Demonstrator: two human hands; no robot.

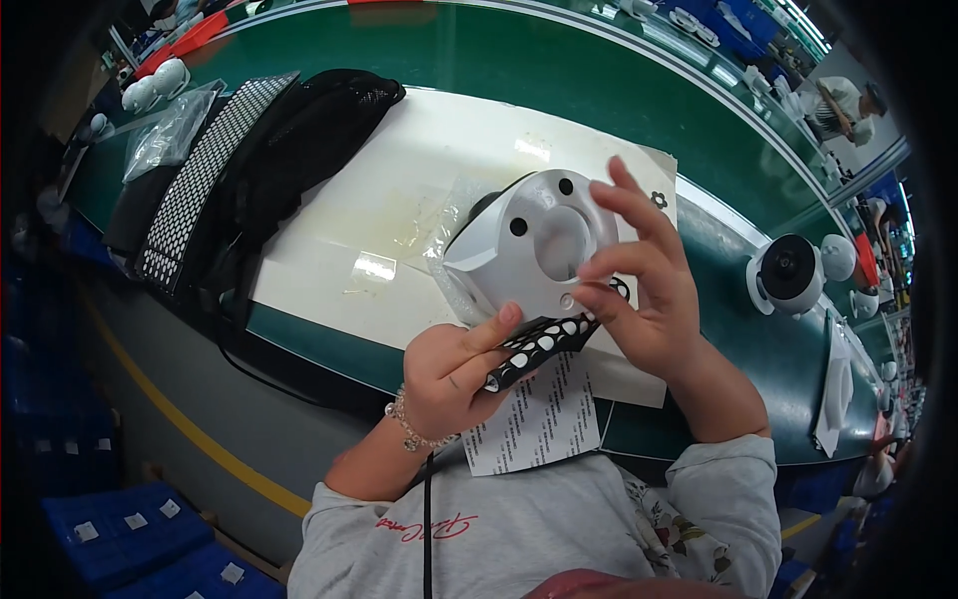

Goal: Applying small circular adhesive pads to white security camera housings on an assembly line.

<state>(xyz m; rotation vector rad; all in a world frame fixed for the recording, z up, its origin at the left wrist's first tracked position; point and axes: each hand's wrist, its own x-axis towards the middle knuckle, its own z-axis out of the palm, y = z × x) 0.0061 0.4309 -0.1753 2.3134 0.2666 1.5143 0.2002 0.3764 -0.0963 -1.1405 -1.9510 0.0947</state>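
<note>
A white plastic housing (499,262), shaped like a camera base with a round recess, rests tilted on clear bubble wrap (437,240). Two black round pads sit on its face, and a small bare round spot lies near its lower edge. My left hand (449,369) is closed on a black perforated strip (544,344) with white round spots, its index fingertip against the housing's lower edge. Over the housing's right side is my right hand (649,285), thumb and index finger pinched near the bare spot, other fingers raised. Whatever they pinch is too small to make out.
A cream board (339,240) lies on the green table (639,90). Black mesh fabric (289,150) is piled at left. A printed white sheet (534,419) hangs at the near edge. White round cameras (788,275) stand at right. Blue bins (130,529) stand below left; another person (843,110) sits far right.
</note>
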